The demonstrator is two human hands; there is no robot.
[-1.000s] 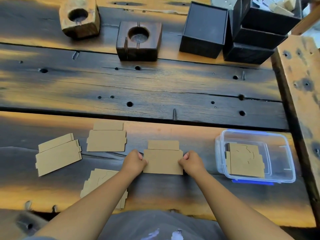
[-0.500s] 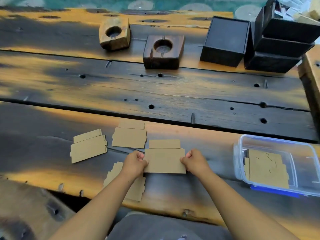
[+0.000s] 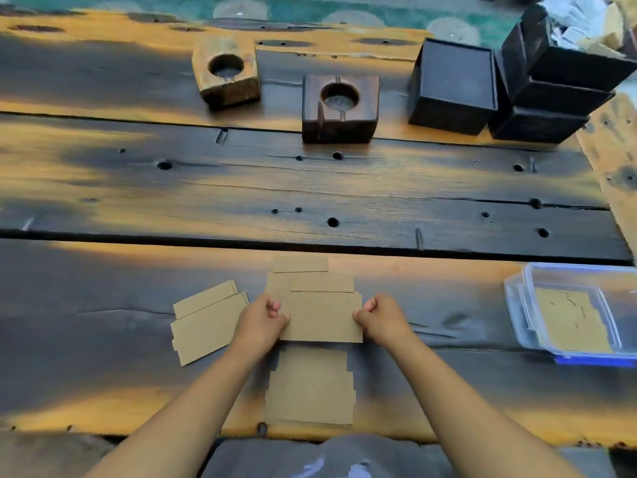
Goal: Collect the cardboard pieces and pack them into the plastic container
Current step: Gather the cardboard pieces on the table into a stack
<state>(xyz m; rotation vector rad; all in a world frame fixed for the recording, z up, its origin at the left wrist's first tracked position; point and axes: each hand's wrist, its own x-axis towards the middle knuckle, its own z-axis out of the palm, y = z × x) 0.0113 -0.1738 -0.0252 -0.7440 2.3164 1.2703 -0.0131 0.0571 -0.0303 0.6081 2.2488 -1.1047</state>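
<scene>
A flat brown cardboard piece (image 3: 322,313) is gripped at its two side edges, my left hand (image 3: 263,319) on the left edge and my right hand (image 3: 381,317) on the right. It overlaps another cardboard piece (image 3: 275,282) lying behind it. A third piece (image 3: 208,322) lies tilted to the left. A stack of cardboard (image 3: 310,386) rests near the table's front edge between my forearms. The clear plastic container (image 3: 517,305) with a blue base stands at the right, with cardboard pieces (image 3: 568,320) lying flat inside it.
Two wooden blocks with round holes, a light block (image 3: 225,72) and a dark block (image 3: 339,106), stand at the back of the plank table (image 3: 310,188). Black boxes (image 3: 451,86) are stacked at the back right. A wooden beam (image 3: 617,167) borders the right side.
Both hands have slid the held cardboard piece leftward, so it now overlaps the piece behind it. The view has swung, and the container now sits at the right edge.
</scene>
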